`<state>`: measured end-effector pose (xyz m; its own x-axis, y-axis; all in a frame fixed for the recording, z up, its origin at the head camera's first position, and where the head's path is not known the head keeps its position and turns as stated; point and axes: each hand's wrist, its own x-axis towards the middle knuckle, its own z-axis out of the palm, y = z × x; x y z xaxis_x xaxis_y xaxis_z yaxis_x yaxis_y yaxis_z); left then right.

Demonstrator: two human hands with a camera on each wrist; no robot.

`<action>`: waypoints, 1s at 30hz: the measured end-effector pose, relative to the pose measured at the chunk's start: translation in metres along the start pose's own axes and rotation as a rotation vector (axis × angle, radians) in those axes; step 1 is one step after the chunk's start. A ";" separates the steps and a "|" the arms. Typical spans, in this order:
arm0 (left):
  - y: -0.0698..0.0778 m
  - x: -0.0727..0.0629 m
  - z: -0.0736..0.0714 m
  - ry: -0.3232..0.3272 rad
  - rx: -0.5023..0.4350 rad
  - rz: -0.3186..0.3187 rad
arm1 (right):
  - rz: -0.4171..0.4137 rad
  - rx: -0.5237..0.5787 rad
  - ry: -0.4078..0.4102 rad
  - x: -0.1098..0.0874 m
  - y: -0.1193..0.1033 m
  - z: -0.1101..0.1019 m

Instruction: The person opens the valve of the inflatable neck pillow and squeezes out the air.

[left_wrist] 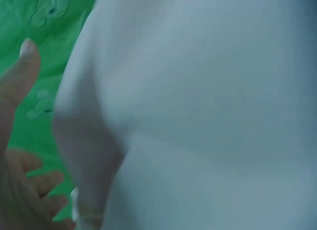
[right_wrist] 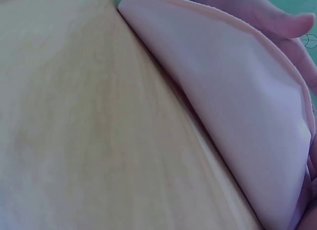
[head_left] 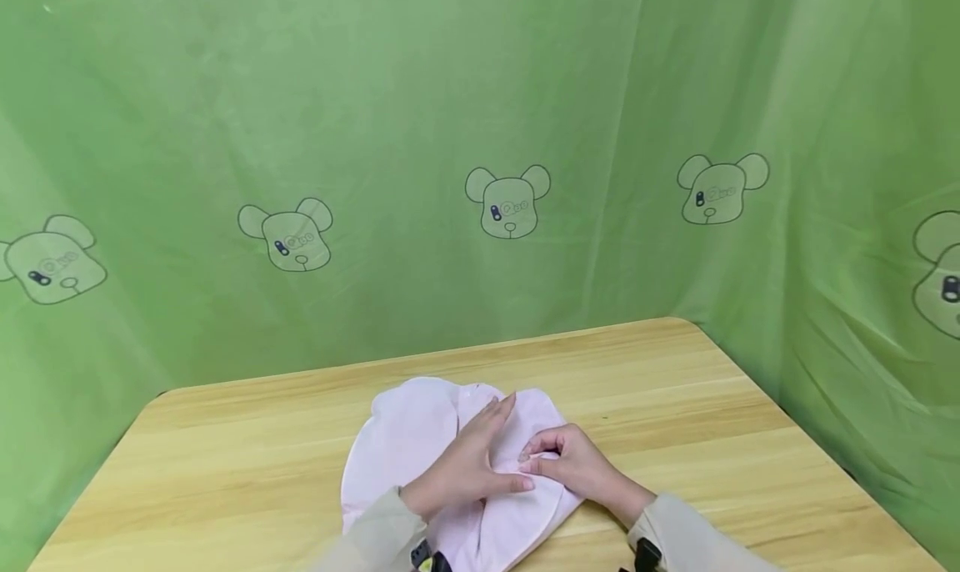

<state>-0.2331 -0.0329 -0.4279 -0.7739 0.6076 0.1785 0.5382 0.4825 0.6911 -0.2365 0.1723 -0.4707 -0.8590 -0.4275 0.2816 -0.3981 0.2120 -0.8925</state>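
Note:
A pale pink piece of cloth (head_left: 405, 439) with a scalloped outline lies partly folded on the table. My left hand (head_left: 467, 465) is over its middle, fingers extended and thumb pointing right. At the cloth's right side, my right hand (head_left: 579, 469) pinches a fold between thumb and fingers. The right wrist view shows a raised flap of the pink cloth (right_wrist: 233, 86) with a stitched edge; most of the right hand is cut off there. In the left wrist view the spread left hand (left_wrist: 20, 190) appears beside a large, blurred pale fabric surface (left_wrist: 198, 111).
The wooden table (head_left: 712, 405) has rounded far corners and extends to both sides of the cloth. Behind it hangs a green curtain (head_left: 420, 97) printed with bear heads. Dark devices (head_left: 647, 554) are worn at both sleeve cuffs.

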 end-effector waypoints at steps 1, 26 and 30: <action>0.000 -0.002 0.003 0.017 -0.007 -0.009 | 0.005 0.000 0.002 0.000 0.000 0.000; -0.014 -0.003 0.049 0.117 -0.184 -0.194 | -0.020 -0.022 0.034 -0.001 0.001 0.001; -0.014 -0.004 0.051 0.114 -0.135 -0.215 | -0.038 -0.010 0.027 -0.001 0.001 0.001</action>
<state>-0.2200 -0.0099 -0.4743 -0.9020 0.4221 0.0904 0.3147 0.4996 0.8071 -0.2359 0.1718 -0.4725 -0.8517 -0.4115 0.3246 -0.4336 0.2053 -0.8774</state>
